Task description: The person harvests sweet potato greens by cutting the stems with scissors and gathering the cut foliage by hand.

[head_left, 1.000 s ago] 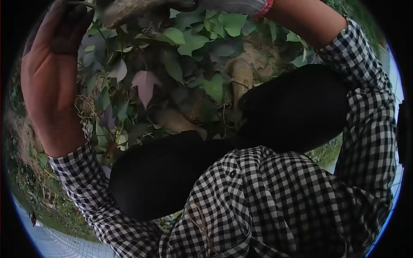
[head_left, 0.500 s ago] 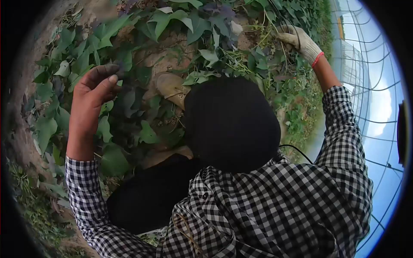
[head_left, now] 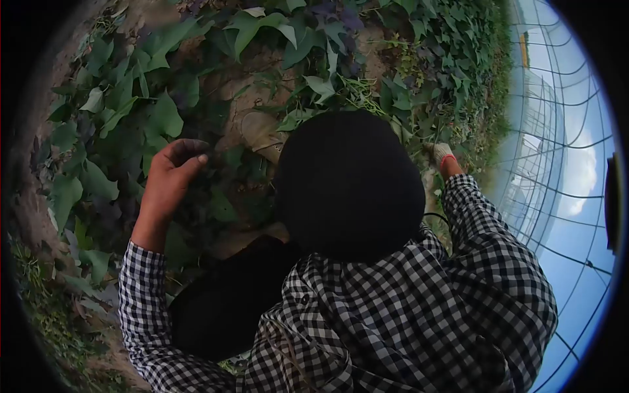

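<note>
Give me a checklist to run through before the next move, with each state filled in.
1. Left hand free: ok, nothing shows between thumb and fingers.
2. Left hand gloved: not ok, bare.
3. Right hand gloved: ok, pale glove on.
4. Right hand's grip: cannot tell, too small and unclear.
5. Leaves near left hand: ok, green ones show just beyond.
6. Unblocked view: not ok, black-clad knee fills the middle.

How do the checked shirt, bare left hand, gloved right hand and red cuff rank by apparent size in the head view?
1. Checked shirt
2. Bare left hand
3. Gloved right hand
4. Red cuff
</note>
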### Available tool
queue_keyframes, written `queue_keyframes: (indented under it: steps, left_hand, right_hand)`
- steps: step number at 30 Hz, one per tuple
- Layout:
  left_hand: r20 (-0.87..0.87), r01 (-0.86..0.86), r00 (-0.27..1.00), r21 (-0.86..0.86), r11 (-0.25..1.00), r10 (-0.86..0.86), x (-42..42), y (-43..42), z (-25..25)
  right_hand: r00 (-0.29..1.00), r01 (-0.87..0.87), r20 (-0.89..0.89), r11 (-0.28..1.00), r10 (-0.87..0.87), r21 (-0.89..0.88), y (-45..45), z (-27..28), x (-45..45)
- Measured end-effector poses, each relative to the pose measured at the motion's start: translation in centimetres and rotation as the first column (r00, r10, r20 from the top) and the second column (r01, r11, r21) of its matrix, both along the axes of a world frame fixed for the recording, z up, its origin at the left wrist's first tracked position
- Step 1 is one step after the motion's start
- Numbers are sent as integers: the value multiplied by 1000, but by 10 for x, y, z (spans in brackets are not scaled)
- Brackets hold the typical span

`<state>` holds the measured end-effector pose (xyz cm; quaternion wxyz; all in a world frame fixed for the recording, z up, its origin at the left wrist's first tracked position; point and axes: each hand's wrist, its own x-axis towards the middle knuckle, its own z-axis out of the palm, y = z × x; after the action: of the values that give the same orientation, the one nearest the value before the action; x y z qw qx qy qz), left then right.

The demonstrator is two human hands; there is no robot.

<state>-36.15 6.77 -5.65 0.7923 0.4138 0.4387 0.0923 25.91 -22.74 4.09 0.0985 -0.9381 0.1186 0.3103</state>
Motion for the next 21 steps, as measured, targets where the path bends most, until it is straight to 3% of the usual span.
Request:
queue_keyframes:
  steps: [4, 11, 13, 21]
  left_hand:
    - [-35, 42, 999, 69, 997, -40, -1, 6, 10]
    - [-60, -63, 996, 54, 997, 66, -11, 6, 14]
    - [-77, -41, 996, 95, 995, 48, -10, 1, 13]
    - [-59, 92, 994, -64, 994, -96, -6, -25, -7]
  right_hand:
    - [998, -39, 56, 999, 38, 21, 22, 2, 15]
    - [971, -213, 132, 972, 199, 97, 92, 23, 22]
    - [966, -235, 132, 968, 223, 89, 91, 19, 17]
    - [964, -255, 65, 965, 259, -68, 27, -11, -19]
